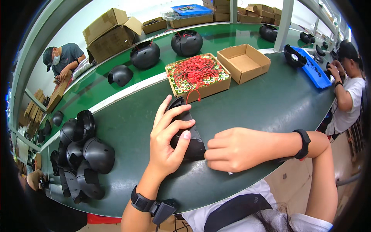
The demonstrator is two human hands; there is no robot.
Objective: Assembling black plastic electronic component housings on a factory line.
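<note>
In front of me, my left hand [166,141] is wrapped round a curved black plastic shell [193,149], its thumb and fingers gripping the near side and upper rim. My right hand [235,149] lies closed just right of the shell's lower end, knuckles up. Its fingertips are hidden; a small white bit shows beneath it, and I cannot make out what it holds. Beyond the shell stands a cardboard box [212,88] filled with red wires [199,69] over green-and-white pieces. One red wire loops over the box's near edge, close to the shell's top.
A pile of black shells [98,154] sits at the left of the green table [131,127]. An open cardboard box [247,65] stands beside the wires. Black round housings [145,54] rest on the belt [100,83] behind. A co-worker [348,81] works by a blue tray [315,71], another person [63,62] far left.
</note>
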